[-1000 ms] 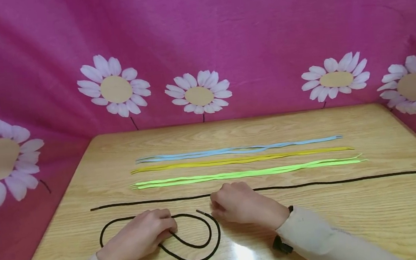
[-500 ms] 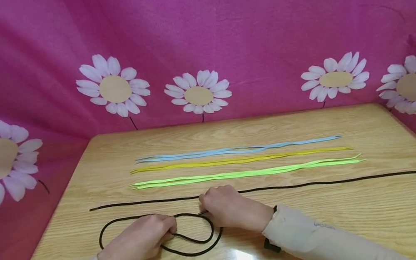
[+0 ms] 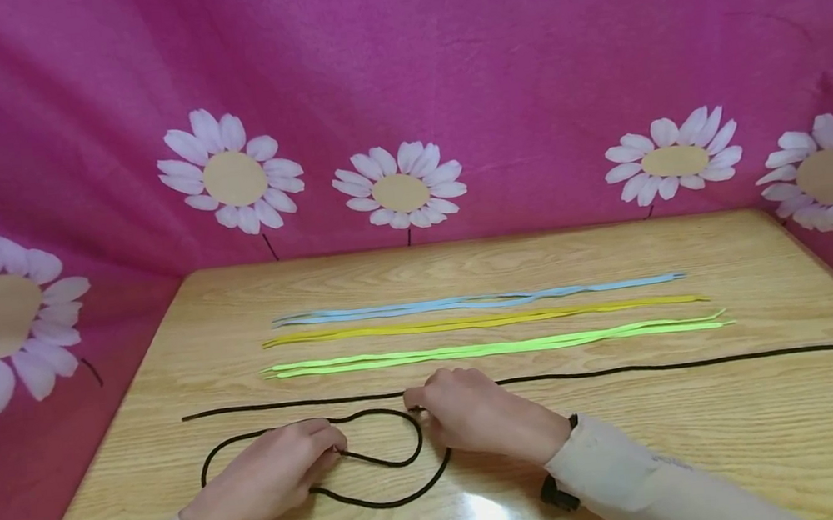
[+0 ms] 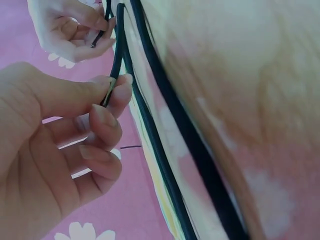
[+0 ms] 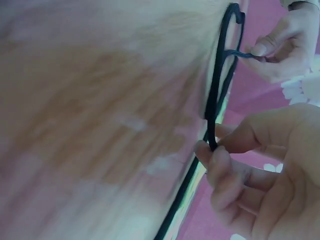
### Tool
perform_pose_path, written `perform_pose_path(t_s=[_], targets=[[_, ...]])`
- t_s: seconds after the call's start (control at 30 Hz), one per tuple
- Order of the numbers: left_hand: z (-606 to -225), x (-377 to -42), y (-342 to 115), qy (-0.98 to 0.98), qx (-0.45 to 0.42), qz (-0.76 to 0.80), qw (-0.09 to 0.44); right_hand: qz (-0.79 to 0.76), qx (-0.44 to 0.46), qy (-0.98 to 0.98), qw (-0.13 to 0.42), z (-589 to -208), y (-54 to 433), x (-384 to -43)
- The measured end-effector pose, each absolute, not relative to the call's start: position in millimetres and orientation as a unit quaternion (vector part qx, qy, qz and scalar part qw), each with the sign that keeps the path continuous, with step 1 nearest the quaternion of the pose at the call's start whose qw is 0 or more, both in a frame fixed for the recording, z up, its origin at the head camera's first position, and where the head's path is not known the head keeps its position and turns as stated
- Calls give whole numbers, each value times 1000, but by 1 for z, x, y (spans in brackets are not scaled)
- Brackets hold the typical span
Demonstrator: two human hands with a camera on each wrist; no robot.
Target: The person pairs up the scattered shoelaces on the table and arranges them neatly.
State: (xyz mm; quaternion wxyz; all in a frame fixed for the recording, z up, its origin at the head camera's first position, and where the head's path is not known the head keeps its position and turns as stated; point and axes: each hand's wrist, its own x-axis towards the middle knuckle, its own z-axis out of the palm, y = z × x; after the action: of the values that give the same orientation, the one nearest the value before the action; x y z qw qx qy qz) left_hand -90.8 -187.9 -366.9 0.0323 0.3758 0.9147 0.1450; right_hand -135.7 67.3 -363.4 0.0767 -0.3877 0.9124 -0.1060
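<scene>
A black shoelace (image 3: pixel 380 505) lies in loops on the near part of the table. My left hand (image 3: pixel 275 474) pinches one tipped end of it between thumb and forefinger, seen close in the left wrist view, where the other fingers (image 4: pixel 102 161) are loosely bent. My right hand (image 3: pixel 476 413) pinches the other end, and the lace hangs from those fingertips (image 5: pixel 204 150) in the right wrist view. Just beyond both hands a second black shoelace (image 3: pixel 623 370) stretches straight across the table, partly covered by my right hand.
Further back lie lime green shoelaces (image 3: pixel 396 360), yellow shoelaces (image 3: pixel 408 327) and light blue shoelaces (image 3: pixel 421 306), all laid out lengthwise. The wooden table (image 3: pixel 818 439) ends at a pink cloth (image 3: pixel 519 74) printed with white daisies.
My right hand has come left and taken hold of the lace's free end. The left hand has shifted slightly left with its end, and the loops have changed shape.
</scene>
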Motion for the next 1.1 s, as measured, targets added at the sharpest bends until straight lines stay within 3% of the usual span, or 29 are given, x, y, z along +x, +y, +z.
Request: perform_pose_path(t_s=[0.57, 0.9, 1.1], targets=[[-354, -91, -210, 916, 364, 171, -10, -213, -393, 893, 50, -352, 104, -138], [-339, -97, -240, 916, 367, 149, -66, -254, -404, 879, -4, -352, 136, -139], [-339, -97, -256, 916, 355, 150, -111, -257, -392, 883, 15, -352, 157, -135]])
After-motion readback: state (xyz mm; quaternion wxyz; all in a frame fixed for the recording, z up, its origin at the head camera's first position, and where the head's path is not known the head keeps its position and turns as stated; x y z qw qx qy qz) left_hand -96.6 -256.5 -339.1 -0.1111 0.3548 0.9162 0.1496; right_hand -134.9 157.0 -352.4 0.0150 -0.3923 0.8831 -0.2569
